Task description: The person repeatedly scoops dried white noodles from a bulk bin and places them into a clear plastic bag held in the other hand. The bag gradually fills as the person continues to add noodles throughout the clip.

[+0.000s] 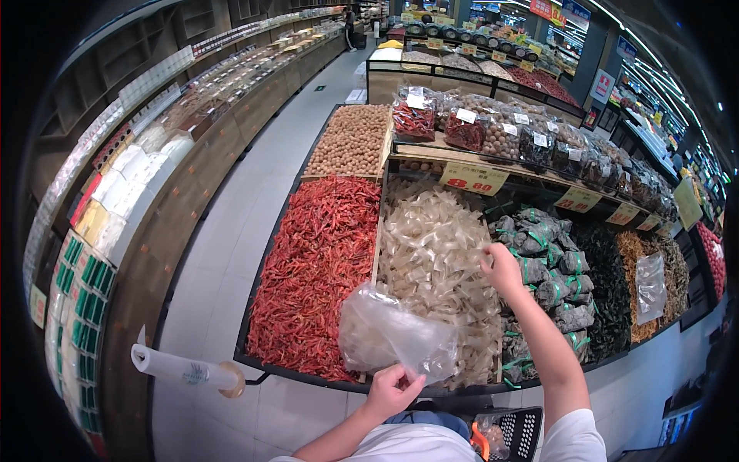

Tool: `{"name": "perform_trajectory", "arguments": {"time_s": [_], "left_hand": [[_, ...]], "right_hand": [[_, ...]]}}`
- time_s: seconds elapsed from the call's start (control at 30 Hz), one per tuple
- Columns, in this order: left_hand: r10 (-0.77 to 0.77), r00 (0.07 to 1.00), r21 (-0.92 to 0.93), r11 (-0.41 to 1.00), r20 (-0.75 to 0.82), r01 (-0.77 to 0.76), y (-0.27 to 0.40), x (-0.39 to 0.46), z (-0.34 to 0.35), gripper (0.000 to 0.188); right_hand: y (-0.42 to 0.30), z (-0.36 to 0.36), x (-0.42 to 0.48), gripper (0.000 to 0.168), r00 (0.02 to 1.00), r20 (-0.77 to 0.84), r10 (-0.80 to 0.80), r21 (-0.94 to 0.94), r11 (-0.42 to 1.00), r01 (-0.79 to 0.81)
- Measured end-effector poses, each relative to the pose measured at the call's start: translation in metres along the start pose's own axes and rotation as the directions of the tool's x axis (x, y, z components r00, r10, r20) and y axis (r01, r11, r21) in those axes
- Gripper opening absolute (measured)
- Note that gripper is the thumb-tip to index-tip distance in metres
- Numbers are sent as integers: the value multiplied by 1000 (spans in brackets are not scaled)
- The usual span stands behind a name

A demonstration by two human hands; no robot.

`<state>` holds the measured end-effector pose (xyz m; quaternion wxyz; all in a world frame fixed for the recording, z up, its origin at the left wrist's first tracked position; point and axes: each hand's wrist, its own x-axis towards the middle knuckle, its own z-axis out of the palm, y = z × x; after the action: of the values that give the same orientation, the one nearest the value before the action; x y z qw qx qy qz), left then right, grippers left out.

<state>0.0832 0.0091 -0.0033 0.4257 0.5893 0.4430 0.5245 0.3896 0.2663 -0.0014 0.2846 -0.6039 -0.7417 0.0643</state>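
My left hand [395,392] pinches the edge of a clear plastic bag [398,335] near the front rim of the bin display. The bag lies over dried red chillies [323,254] and translucent, pale dried strips [433,231]. Above the right side of the pale strips is my right hand [501,268], its fingers curled; whether it holds anything cannot be told. Dark grey bundles tied with green bands [554,289] lie just right of that hand.
A plastic bag roll [190,369] sticks out at the display's left corner. Round brown dried goods [349,138] fill the bin behind the chillies. Packed bags [465,127] line a raised shelf. A black basket [522,433] is beside my body. A person [350,29] stands far down the aisle.
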Motion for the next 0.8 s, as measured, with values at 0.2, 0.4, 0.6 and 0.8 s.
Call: {"name": "perform_trajectory", "arguments": {"time_s": [0.2, 0.4, 0.6, 0.8], "left_hand": [[-30, 999, -6, 1000, 45, 31, 3, 6, -3, 24], [-64, 996, 46, 997, 68, 61, 4, 8, -6, 24], [-34, 998, 34, 999, 57, 33, 11, 15, 5, 24], [3, 1000, 103, 995, 12, -4, 13, 14, 0, 26]], "right_hand": [[-41, -13, -171, 18, 921, 114, 373, 648, 674, -354], [-87, -13, -271, 18, 717, 542, 438, 682, 270, -680], [-112, 20, -223, 21, 775, 433, 460, 710, 357, -608], [-155, 55, -184, 28, 901, 400, 169, 628, 666, -403]]}}
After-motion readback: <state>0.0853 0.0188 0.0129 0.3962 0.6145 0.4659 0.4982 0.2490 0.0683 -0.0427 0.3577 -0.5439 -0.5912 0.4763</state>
